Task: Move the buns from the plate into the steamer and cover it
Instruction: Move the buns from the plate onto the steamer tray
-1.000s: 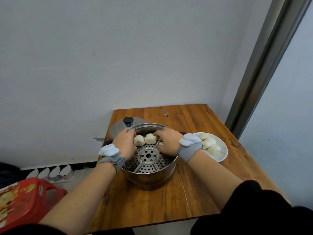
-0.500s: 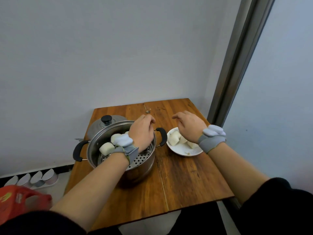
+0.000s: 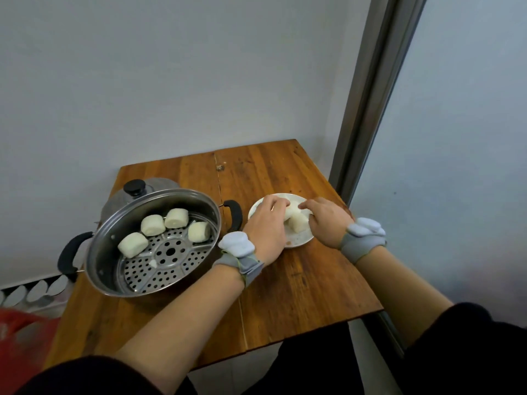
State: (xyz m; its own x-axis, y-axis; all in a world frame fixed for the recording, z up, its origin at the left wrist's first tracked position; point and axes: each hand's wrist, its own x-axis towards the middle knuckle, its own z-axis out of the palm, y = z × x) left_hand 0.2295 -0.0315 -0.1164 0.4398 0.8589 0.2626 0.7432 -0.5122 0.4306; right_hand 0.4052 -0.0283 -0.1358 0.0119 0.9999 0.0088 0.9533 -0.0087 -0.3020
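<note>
The steel steamer pot (image 3: 97, 252) stands on the left of the wooden table (image 3: 296, 297), uncovered, with several white buns (image 3: 133, 244) lying along the far side of its perforated rack. Its lid (image 3: 159, 184) with a black knob lies behind the pot. To the right sits the white plate (image 3: 299, 241) with a few buns (image 3: 298, 225) on it. My left hand (image 3: 266, 226) curls over a bun at the plate's left side. My right hand (image 3: 325, 220) closes its fingers on another bun from the right. Both buns still rest on the plate, partly hidden by my fingers.
The pot's black handle (image 3: 235, 212) points toward the plate, close to my left wrist. The table stands against a white wall, with a grey door frame (image 3: 368, 109) at its right. A red stool (image 3: 22, 340) and small white objects (image 3: 31, 292) are on the floor, left.
Both hands left the steamer, where they had set buns down, and moved right to the plate. My view swung right, so the pot now sits at the left.
</note>
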